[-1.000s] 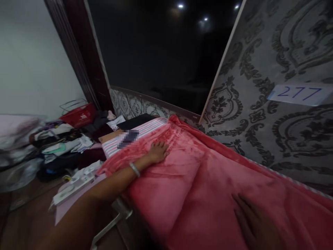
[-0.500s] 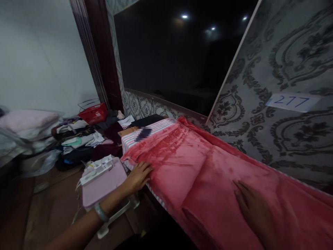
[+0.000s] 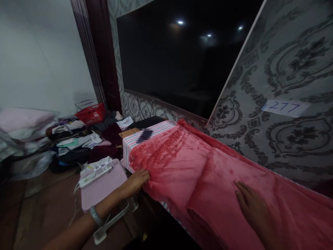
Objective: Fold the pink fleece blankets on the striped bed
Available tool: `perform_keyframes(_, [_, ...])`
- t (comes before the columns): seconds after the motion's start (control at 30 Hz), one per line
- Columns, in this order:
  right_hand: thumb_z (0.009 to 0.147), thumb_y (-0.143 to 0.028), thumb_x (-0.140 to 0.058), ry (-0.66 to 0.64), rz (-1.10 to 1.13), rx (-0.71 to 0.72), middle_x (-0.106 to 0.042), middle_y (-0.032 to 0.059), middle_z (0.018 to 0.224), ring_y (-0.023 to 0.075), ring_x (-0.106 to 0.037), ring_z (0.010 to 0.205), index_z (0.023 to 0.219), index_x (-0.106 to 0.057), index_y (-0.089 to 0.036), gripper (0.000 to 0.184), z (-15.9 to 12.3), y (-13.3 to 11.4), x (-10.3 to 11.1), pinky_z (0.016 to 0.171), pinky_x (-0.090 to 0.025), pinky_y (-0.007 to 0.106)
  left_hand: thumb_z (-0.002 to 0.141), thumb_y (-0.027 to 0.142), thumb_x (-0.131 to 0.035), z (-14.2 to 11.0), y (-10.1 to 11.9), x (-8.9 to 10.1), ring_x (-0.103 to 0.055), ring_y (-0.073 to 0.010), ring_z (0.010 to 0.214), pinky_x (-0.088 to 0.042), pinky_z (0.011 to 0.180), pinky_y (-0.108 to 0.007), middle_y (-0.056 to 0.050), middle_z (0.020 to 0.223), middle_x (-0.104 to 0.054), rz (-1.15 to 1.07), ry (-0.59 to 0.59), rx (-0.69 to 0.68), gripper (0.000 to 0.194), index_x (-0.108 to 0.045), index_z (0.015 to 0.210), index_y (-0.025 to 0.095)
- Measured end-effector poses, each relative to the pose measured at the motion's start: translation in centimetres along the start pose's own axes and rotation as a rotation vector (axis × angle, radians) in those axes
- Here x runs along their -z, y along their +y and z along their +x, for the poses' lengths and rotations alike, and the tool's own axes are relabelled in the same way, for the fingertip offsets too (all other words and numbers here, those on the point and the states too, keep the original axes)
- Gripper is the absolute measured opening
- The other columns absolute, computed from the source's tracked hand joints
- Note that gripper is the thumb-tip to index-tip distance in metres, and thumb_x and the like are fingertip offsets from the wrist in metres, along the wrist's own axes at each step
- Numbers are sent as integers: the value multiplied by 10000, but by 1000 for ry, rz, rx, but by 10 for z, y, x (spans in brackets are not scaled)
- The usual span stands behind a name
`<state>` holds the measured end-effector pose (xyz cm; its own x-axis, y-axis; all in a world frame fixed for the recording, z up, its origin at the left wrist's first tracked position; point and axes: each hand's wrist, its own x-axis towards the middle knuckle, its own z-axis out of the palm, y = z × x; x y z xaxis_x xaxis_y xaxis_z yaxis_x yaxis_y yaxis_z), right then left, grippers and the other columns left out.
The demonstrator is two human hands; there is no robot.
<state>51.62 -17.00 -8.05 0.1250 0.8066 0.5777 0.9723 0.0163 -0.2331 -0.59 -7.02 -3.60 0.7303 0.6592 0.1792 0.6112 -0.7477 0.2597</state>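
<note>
A red plush cloth (image 3: 187,159) lies spread along a long board with a striped cover (image 3: 127,147). My left hand (image 3: 137,180), with a pale bracelet on the wrist, is closed on the near left edge of the cloth. Creases run from its fingers into the fabric. Farther right, my right hand (image 3: 251,205) rests flat on the cloth, fingers stretched out and holding nothing. Near the board's far left end is a dark pixelated patch that I cannot make out.
Left of the board stands a pink small table (image 3: 104,187) with a white power strip (image 3: 100,172) on it. Piled clothes (image 3: 75,142) and a red basket (image 3: 91,114) lie beyond. A large black screen (image 3: 182,62) hangs on the patterned wall behind.
My left hand has closed on the cloth's edge and drawn it toward me, baring more of the striped cover at the left end. My right hand stays in almost the same place.
</note>
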Motion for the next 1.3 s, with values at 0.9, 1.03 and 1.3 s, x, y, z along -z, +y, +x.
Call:
perform_keyframes(0.9, [988, -496, -333, -19, -1, -16, -694, 142, 1222, 329, -636, 1140, 1220, -685, -169, 533, -4, 3, 0, 1010, -486, 539, 900, 286, -556, 72, -88, 44, -672, -224, 952, -493, 845, -309, -90, 1010, -728, -88, 278, 693, 188, -682, 993, 183])
perform_keyframes(1.03, [981, -505, -356, -26, 9, -21, -690, 142, 1233, 331, -634, 1150, 1225, -681, -165, 530, -4, 4, 0, 1005, -494, 533, 895, 206, -552, 85, -76, 39, -672, -162, 950, -487, 881, -246, -16, 997, -739, -116, 198, 503, 177, -725, 910, 238])
perform_keyframes(1.3, [974, -514, -356, -21, 5, -33, -698, 134, 1221, 324, -643, 1130, 1220, -684, -176, 531, -6, 8, -2, 992, -503, 522, 831, 341, -678, 110, -87, 48, -513, -385, 1249, -444, 986, -487, -231, 1383, -499, 115, 385, 750, 641, -481, 1403, 130])
